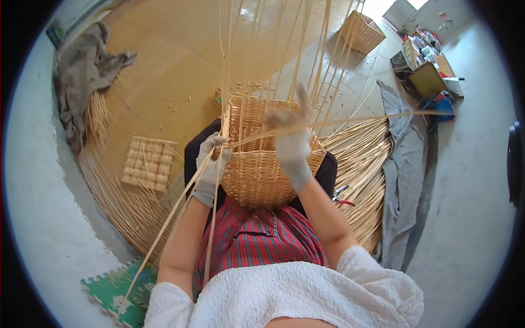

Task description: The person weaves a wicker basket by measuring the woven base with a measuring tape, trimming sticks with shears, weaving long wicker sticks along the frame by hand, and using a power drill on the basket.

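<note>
A half-woven wicker basket [260,175] rests in my lap, tall upright strands rising from its far and side walls. At its left rim my gloved left hand [210,158] is closed around pale wicker strands [172,216], whose ends hang down toward the floor and my lap. Over the basket's right part is my gloved right hand [292,142], blurred by motion, with its fingers apart. A long strand [372,115] stretches from near my left hand across to the right, passing at my right hand; contact there is unclear.
Loose wicker rods [361,180] lie on the right beside a grey cloth [404,175], with red-handled pruners [342,197] near my leg. A woven square [149,163] and more rods [123,199] are at left. Another basket [362,31] stands at the back.
</note>
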The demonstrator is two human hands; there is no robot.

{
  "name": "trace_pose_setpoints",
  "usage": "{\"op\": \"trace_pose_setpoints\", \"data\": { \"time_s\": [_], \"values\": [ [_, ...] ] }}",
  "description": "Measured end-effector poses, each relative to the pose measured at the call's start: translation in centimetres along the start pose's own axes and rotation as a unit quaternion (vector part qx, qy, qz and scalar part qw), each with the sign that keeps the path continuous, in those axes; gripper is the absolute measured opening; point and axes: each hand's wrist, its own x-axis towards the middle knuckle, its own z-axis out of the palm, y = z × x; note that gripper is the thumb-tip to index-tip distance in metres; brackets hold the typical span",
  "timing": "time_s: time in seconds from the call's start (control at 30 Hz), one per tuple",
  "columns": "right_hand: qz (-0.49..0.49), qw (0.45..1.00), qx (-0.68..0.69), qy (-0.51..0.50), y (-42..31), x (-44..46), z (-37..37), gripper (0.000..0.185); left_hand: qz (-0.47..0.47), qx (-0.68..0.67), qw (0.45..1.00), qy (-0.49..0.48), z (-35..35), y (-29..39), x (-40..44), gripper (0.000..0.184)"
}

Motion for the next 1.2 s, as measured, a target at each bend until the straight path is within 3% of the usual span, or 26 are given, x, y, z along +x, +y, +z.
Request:
{"op": "trace_pose_setpoints", "data": {
  "time_s": [0.03,0.07,0.1,0.13,0.17,0.2,0.27,0.33,0.37,0.4,0.47,0.5,0.53,0.6,0.63,0.67,0.7,0.77,0.8,0.83,0.93,1.0,1.03,1.13,1.17,1.2],
  "values": [
    [-0.014,0.970,-0.230,0.081,-0.9,-3.2,-0.9,0.054,-0.076,-0.037,0.996,0.009,0.6,1.9,-0.4,0.044],
    [-0.034,0.987,-0.133,0.088,1.6,-6.4,-2.7,0.043,-0.077,-0.046,0.996,0.015,1.0,1.2,-0.6,0.044],
    [-0.053,0.993,-0.034,0.097,1.7,-7.4,-2.8,0.034,-0.024,-0.038,0.995,0.084,1.5,0.7,-0.8,0.049],
    [-0.053,0.993,-0.042,0.098,1.2,-7.8,-3.9,0.034,0.026,-0.027,0.988,0.147,1.9,0.2,-1.1,0.055],
    [0.058,0.990,-0.068,0.109,0.2,-8.6,-5.2,0.030,0.010,0.030,0.984,0.173,1.6,0.0,-2.1,0.057],
    [0.162,0.976,-0.089,0.117,-1.3,-8.4,-5.7,0.027,0.036,0.037,0.969,0.242,1.8,-1.7,-2.9,0.040],
    [0.207,0.971,-0.020,0.121,-1.1,-8.6,-7.6,0.025,-0.008,0.166,0.975,0.149,2.0,1.3,-6.6,0.025],
    [0.245,0.962,-0.017,0.123,-1.9,-9.1,-8.0,0.024,0.221,0.320,0.918,-0.075,4.0,4.5,-6.2,0.026],
    [0.277,0.945,-0.080,0.156,-2.5,-8.6,-7.6,0.026,0.183,0.388,0.897,-0.108,5.8,6.2,-5.7,0.052],
    [0.279,0.943,-0.082,0.159,-2.8,-7.5,-7.4,0.026,0.181,0.386,0.898,-0.111,6.3,5.7,-5.5,0.052],
    [0.216,0.956,-0.173,0.100,-2.3,-3.8,-6.5,0.032,0.241,0.487,0.829,-0.131,7.1,3.8,-4.6,0.071],
    [0.026,0.948,-0.313,0.048,-0.8,-1.3,-5.5,0.033,0.165,0.512,0.830,-0.144,7.2,3.0,-4.7,0.079],
    [-0.164,0.884,-0.437,-0.003,0.8,1.1,-4.3,0.035,0.168,0.517,0.825,-0.152,7.3,3.2,-4.6,0.079],
    [-0.078,0.757,-0.648,-0.023,-2.6,4.1,-0.4,0.047,0.103,0.486,0.857,-0.137,7.7,3.7,-4.3,0.079],
    [-0.075,0.759,-0.646,-0.017,-2.7,3.8,-0.7,0.047,0.099,0.477,0.863,-0.135,7.8,3.7,-4.1,0.079],
    [-0.091,0.899,-0.427,0.023,-3.0,3.4,-1.2,0.050,0.101,0.477,0.862,-0.140,7.7,3.6,-3.8,0.079],
    [-0.097,0.976,-0.183,0.062,-3.3,2.4,-2.1,0.053,0.122,0.499,0.847,-0.136,7.5,3.4,-3.8,0.079],
    [-0.016,0.976,-0.083,0.199,-4.1,-3.3,-6.7,0.054,0.156,0.530,0.825,-0.122,7.4,2.6,-4.1,0.073],
    [0.057,0.967,-0.026,0.248,-3.8,-6.3,-9.2,0.038,0.157,0.525,0.827,-0.124,7.7,2.6,-4.0,0.073],
    [0.069,0.980,0.008,0.189,-1.3,-9.6,-13.0,0.033,0.165,0.518,0.832,-0.110,7.9,2.9,-4.1,0.069],
    [0.125,0.956,0.111,0.240,-2.8,-13.9,-13.7,0.030,0.144,0.525,0.831,-0.116,8.9,4.7,-4.4,0.057],
    [0.107,0.955,0.131,0.244,-2.9,-14.2,-13.7,0.033,0.305,0.560,0.765,-0.082,9.5,5.9,-4.3,0.052],
    [0.105,0.941,0.190,0.259,-3.8,-13.0,-12.8,0.032,0.369,0.529,0.754,-0.122,10.4,7.0,-4.1,0.046],
    [0.116,0.922,0.268,0.253,-4.4,-12.5,-13.0,0.031,0.371,0.534,0.740,-0.172,14.9,8.4,-3.0,0.062],
    [0.172,0.920,0.255,0.242,-3.6,-13.1,-13.9,0.031,0.319,0.585,0.719,-0.196,16.1,8.8,-2.6,0.068],
    [0.227,0.915,0.240,0.233,-3.7,-12.9,-14.1,0.030,0.324,0.585,0.717,-0.195,17.1,8.7,-2.2,0.068]
  ]
}}
